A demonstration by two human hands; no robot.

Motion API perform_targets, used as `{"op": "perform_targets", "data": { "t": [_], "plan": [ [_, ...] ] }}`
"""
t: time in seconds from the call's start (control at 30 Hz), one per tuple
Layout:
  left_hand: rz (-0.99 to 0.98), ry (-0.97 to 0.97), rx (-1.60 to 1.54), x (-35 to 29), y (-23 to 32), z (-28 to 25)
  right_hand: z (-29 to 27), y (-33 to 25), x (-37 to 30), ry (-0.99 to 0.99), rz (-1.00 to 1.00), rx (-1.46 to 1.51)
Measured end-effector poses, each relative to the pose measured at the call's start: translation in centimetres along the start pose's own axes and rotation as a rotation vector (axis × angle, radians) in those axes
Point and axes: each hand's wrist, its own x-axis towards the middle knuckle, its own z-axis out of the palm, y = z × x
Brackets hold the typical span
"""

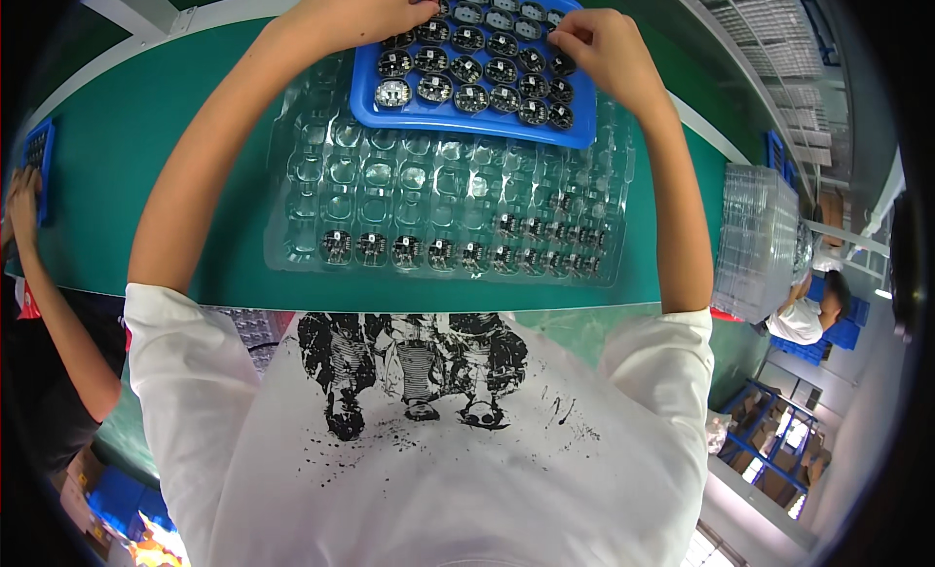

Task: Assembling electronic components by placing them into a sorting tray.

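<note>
A blue plastic tray (365, 104) holds rows of small round black circuit boards (468, 70). My left hand (375, 10) is over its far left part, fingers curled and pinched beside the boards. At the right side my right hand (606, 51) has thumb and forefinger closed by the outermost boards. Whatever either fingertip pinch holds is too small or hidden to make out. Under the blue tray lies a clear plastic blister tray (292, 216), with boards in its nearest row and in some pockets at its right.
Both trays lie on a green table (239, 255). At the left, another person's hand (23, 199) touches a second blue tray (41, 211). A stack of clear plastic trays (755, 241) stands beyond the table on the right. Farther right a person in white (806, 319) is near blue bins.
</note>
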Motion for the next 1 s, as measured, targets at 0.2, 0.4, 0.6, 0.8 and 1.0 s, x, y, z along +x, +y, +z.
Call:
{"op": "perform_targets", "data": {
  "t": [0.2,0.4,0.6,0.8,1.0],
  "plan": [
    [0.081,0.135,0.1,0.3,1.1,0.1,-0.2,0.3,-1.3,0.04,-0.022,0.062],
    [0.321,0.14,0.002,3.3,2.9,2.0,-1.6,2.8,-2.6,0.109,-0.053,0.237],
    [0.505,0.022,0.03,8.3,2.9,6.7,-0.9,1.4,-3.8,0.003,-0.063,0.206],
    [0.501,-0.115,0.146,9.5,5.3,5.8,-0.1,2.1,-3.9,0.082,-0.137,0.222],
    [0.555,0.043,0.075,8.9,4.2,6.6,0.3,1.9,-4.1,0.103,-0.144,0.173]
  ]
}}
